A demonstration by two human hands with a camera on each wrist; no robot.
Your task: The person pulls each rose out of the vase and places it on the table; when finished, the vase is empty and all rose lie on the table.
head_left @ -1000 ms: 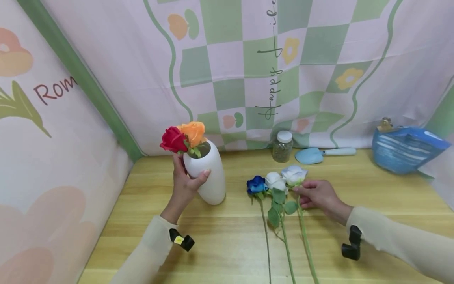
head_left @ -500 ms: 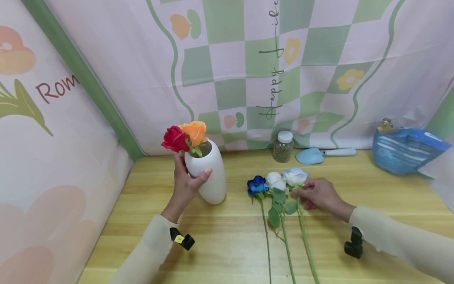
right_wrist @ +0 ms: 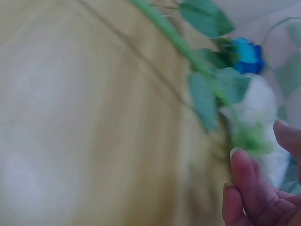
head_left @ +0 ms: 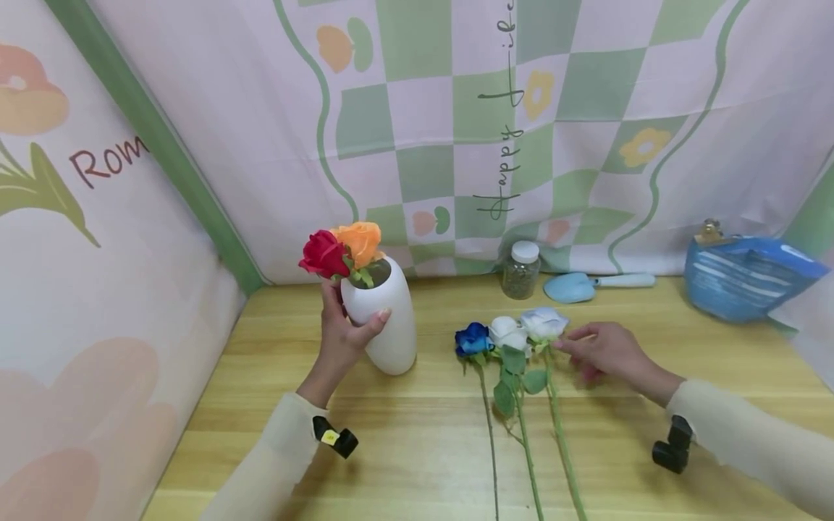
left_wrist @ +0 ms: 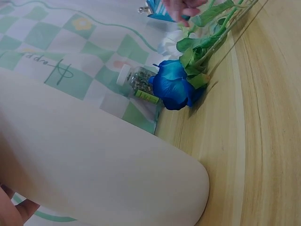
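My left hand (head_left: 344, 334) grips a white vase (head_left: 392, 329) near its rim, thumb across the front. From the vase's mouth lean a red rose (head_left: 324, 255) and an orange rose (head_left: 360, 243). Three stemmed roses lie side by side on the table: a blue rose (head_left: 473, 339), a white rose (head_left: 507, 332) and a pale bluish-white rose (head_left: 544, 323). Beside the last one is my right hand (head_left: 609, 353), its thumb and fingers parted near the base of the bloom. In the right wrist view, a gap shows between thumb (right_wrist: 288, 136) and fingers (right_wrist: 251, 188).
At the back of the wooden table (head_left: 430, 449) stand a white-lidded jar (head_left: 521, 271) and a light-blue scoop (head_left: 570, 287) lying flat. A blue bag (head_left: 746, 278) closed with a clip (head_left: 710, 231) is at the far right. Patterned cloth (head_left: 423, 108) hangs close behind.
My right hand has let go of the pale bluish-white rose and drawn off to the right. The rose stays lying on the table. My left hand keeps its hold on the vase.
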